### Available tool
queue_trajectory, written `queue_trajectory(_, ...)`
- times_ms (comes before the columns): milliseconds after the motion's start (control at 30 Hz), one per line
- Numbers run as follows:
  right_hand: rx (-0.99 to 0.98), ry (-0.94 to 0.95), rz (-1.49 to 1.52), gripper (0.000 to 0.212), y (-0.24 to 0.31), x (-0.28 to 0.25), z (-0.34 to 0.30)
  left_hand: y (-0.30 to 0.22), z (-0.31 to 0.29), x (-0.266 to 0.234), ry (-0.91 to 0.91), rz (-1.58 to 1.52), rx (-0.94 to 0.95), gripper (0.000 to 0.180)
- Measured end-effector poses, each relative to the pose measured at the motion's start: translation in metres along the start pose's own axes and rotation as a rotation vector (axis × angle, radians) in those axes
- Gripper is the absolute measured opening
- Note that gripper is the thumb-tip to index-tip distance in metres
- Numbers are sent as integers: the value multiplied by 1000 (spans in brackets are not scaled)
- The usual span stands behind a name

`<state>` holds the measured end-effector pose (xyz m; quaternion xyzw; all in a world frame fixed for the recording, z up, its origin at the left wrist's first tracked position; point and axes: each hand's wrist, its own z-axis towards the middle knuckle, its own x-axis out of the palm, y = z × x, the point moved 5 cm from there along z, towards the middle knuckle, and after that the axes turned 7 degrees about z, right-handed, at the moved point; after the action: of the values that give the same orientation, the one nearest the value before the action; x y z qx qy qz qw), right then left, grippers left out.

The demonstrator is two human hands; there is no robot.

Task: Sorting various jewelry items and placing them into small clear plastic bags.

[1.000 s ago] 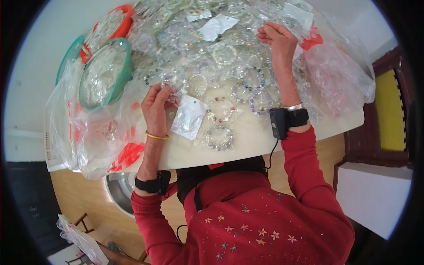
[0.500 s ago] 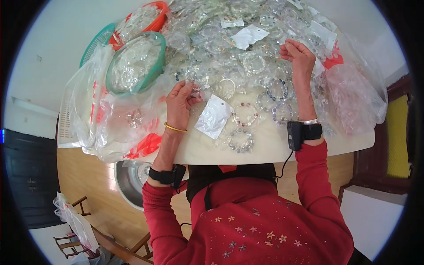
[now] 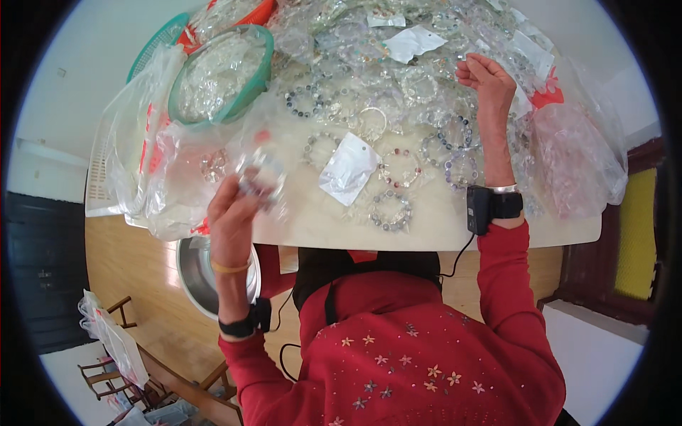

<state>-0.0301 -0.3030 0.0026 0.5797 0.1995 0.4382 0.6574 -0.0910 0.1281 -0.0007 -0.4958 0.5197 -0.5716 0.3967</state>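
Observation:
My left hand [image 3: 233, 209], at the table's front left, pinches a bracelet in a clear plastic bag [image 3: 261, 179]; both are smeared by motion. Farther back on the right, my right hand [image 3: 489, 78] has its fingers curled together over a heap of bagged bracelets [image 3: 419, 89]. Whether it grips anything there is hidden. Between my hands lie a white packet [image 3: 349, 169], a bracelet with dark red beads [image 3: 399, 168], a grey-beaded bracelet [image 3: 391, 211] and a purple-beaded one [image 3: 461, 171].
Green basket [image 3: 266, 67] and red basket [image 3: 264, 13], both filled with clear bags, stand back left. Crumpled plastic bags [image 3: 167, 188] cover the left table edge; a pinkish plastic bag [image 3: 575, 163] lies right. Below the left edge is a metal basin [image 3: 195, 284].
My left hand has drawn back and left from the heap, carrying the bagged bracelet. My right hand has shifted only slightly. The metal basin has become less covered by the left arm.

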Motion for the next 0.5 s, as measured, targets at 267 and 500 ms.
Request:
queue_trajectory(267,-1,27,3,21,-5,4,-4,85,-145,-178,-464,-87,-195,26)
queue_trajectory(500,27,40,-18,21,-7,9,-5,210,-193,-279,-691,-77,-497,31)
